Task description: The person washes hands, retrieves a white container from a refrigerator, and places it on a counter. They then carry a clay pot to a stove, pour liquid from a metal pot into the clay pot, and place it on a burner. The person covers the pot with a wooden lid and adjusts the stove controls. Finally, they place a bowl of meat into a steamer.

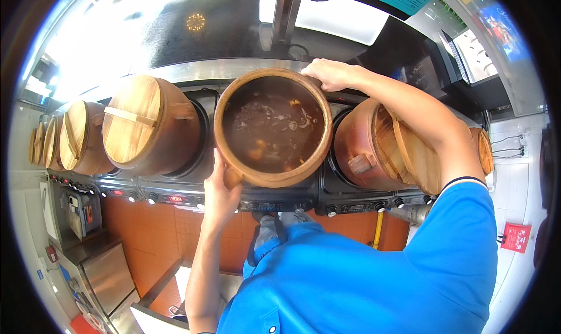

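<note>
An uncovered clay pot [272,179] is in front of me, brimming with dark brown soup [267,128] in which pale pieces float. My left hand [222,189] grips the lug handle on its near left side, thumb along the outer wall. On the opposite side, at the far right, my right hand [331,74] is closed around the other handle, the arm reaching over a neighbouring pot. Beneath the pot is a black electric cooker [276,199]; whether the base touches it is hidden.
To the left, a large clay pot [175,136] with a wooden lid [131,134] heads a row of several similar pots. Close on the right stands another clay pot [353,145], its wooden lid [420,158] tilted. A steel ledge [193,71] runs behind the cookers.
</note>
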